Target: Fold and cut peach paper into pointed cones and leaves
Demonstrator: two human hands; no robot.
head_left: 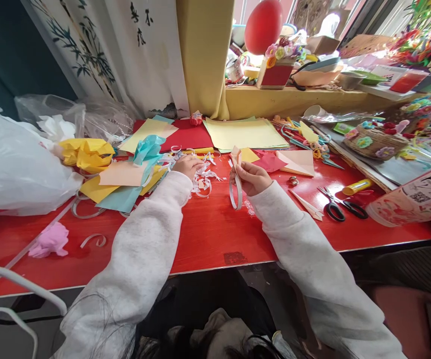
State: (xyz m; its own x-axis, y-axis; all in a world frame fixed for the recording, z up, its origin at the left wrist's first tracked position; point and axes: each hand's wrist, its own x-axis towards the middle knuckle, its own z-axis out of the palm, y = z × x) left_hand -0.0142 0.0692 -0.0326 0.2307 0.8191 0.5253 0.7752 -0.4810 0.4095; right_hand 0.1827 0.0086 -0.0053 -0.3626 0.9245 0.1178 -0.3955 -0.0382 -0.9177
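Note:
My right hand is closed on a small folded piece of peach paper, held upright over the red table. A looped white paper strip hangs below its fingers. My left hand lies palm down on a pile of curled white paper scraps, its fingers loosely bent and partly hidden. A small dark-patterned thing shows beside its fingers; I cannot make out what it is. Right of my right hand lie a crumpled red paper and a folded peach paper.
Black scissors, a yellow tube and a tilted printed cup are at the right. Pale yellow sheets lie at the back. Left stand a white plastic bag, coloured papers and crumpled pink paper.

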